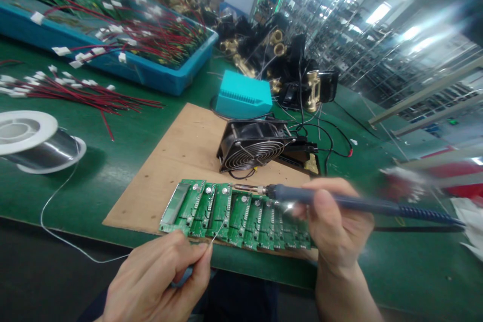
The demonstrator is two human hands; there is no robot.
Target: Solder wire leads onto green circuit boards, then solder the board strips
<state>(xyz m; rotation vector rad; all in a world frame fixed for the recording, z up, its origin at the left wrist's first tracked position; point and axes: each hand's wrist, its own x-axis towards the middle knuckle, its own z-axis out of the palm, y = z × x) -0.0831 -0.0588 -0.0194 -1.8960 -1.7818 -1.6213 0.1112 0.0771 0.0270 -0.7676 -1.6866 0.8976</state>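
Observation:
My left hand (162,271) pinches solder wire (216,235) between thumb and fingers. The wire's free end points up at the lower part of a green circuit board (222,206). From behind the hand the wire runs left to a white spool (56,148). My right hand (335,226) is closed around a soldering iron (302,194), held nearly level with its tip pointing left. The tip is above the row of overlapping boards, near their upper edges; whether it touches one I cannot tell. The boards at the right end are partly hidden by my right hand.
The boards lie on a brown cardboard sheet (151,176). Behind them stands a black fan (252,146) beside a teal box (244,94). Red wires (86,93) with white connectors lie at left, before a blue bin (166,78). Brass fittings (277,43) are piled at the back.

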